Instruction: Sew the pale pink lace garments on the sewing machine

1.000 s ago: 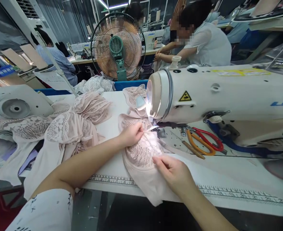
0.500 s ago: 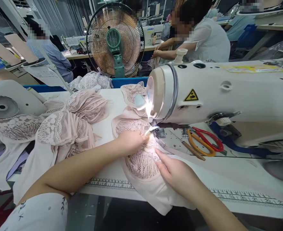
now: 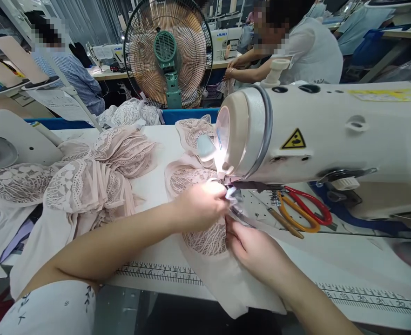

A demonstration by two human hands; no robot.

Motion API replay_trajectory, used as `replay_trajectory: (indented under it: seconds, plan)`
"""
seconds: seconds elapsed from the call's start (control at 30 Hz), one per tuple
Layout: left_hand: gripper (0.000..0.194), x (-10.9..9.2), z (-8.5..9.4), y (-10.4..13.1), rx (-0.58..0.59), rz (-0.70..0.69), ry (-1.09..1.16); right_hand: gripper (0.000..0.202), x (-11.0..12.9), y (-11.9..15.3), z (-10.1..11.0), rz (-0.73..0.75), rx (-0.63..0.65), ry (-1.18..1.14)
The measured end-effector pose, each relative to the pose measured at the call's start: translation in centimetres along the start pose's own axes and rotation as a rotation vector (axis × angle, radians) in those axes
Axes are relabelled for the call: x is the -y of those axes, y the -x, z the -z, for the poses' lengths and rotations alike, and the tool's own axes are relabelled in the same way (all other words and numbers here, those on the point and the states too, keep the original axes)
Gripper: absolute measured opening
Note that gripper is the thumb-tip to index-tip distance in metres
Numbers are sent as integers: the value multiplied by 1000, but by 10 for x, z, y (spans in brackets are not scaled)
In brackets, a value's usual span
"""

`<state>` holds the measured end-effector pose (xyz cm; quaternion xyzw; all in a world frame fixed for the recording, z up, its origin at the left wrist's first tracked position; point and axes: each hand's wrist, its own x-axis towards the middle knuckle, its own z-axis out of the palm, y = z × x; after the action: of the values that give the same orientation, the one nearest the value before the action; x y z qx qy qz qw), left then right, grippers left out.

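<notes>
A pale pink lace bra (image 3: 205, 239) lies under the head of a white sewing machine (image 3: 306, 125), its plain lower fabric hanging over the table's front edge. My left hand (image 3: 201, 204) is closed in front of the lit needle area. A small pale piece shows just past its fingertips, too blurred to name. Just below it, my right hand (image 3: 252, 244) pinches the right edge of the lace cup, thumb and fingers together. The needle and presser foot are mostly hidden behind my left hand.
Piled lace bras (image 3: 86, 186) lie on the left by another machine (image 3: 6, 144). Red-handled scissors (image 3: 312, 204), orange-handled scissors (image 3: 298, 214) and a brown-handled tool (image 3: 287, 223) lie right of the needle. A ruler tape (image 3: 163, 273) runs along the front edge. Beyond stand a fan (image 3: 168, 51) and two people.
My left hand has moved right, across the needle area and closer to my right hand. My right hand stays at the lace edge. The view has shifted slightly, so the machine appears further right.
</notes>
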<state>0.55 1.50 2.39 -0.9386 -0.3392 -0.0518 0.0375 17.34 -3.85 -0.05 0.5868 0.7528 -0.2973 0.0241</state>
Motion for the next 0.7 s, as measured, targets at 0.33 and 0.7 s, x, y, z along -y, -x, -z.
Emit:
replay_trajectory:
  seconds: [0.33,0.7]
  plan:
    - [53,4,-37,26,43,-118,-85,52,-3,7,-8,1,-28,76]
    - [52,4,-26,16,102,-85,32,54,-7,4,-9,62,-59,56]
